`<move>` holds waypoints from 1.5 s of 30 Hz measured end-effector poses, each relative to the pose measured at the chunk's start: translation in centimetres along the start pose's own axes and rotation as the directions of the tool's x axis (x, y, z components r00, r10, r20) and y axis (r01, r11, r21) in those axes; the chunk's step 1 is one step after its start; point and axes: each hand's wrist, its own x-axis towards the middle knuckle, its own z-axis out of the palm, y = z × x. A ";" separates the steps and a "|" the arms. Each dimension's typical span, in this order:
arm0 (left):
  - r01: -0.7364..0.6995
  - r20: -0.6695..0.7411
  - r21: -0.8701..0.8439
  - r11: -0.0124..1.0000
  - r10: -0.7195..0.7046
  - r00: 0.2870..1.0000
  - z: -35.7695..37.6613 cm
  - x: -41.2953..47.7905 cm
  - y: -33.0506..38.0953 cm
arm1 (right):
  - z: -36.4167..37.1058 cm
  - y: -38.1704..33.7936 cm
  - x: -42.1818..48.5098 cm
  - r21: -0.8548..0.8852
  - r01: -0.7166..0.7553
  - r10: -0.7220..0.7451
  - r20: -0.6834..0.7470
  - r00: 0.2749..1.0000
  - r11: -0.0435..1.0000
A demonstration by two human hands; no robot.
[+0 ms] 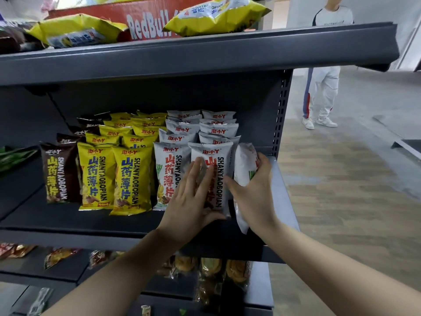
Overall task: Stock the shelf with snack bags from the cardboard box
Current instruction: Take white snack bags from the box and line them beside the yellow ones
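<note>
The middle grey shelf [75, 221] holds upright rows of snack bags: brown bags [57, 174], yellow bags [114, 176] and silver-white bags [169, 172]. My left hand [191, 197] lies flat, fingers apart, against the front silver-white bag [218, 179] of the rightmost row. My right hand [255, 192] grips another silver-white bag [245, 165], turned sideways, at the shelf's right end beside that row. A red cardboard box [145, 17] stands on the top shelf.
Two yellow bags [216, 14] lie on the top shelf by the red box. Lower shelves [257, 290] carry other packaged snacks. A person in white trousers [323, 94] stands on the floor to the right. The shelf's perforated upright [281, 115] closes the right end.
</note>
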 end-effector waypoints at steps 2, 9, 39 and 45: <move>0.035 -0.136 -0.154 0.987 -0.056 0.989 -1.4 0.8 1.4 | -0.7 -0.2 0.3 -0.045 0.020 -0.020 0.007 1.000 0.999; 0.436 0.219 -0.720 0.541 -0.419 0.881 -6.1 8.9 7.4 | -2.0 -1.5 0.6 -0.116 0.224 -0.219 0.058 0.974 0.968; 0.566 0.188 -0.505 0.652 -0.557 0.809 7.3 15.2 9.2 | -2.3 6.7 12.5 -0.156 -0.164 0.193 0.195 0.961 0.974; 0.426 0.144 -0.604 0.674 -0.433 0.890 8.6 15.0 8.8 | -2.5 8.0 12.9 -0.299 -0.159 0.199 0.110 0.974 0.941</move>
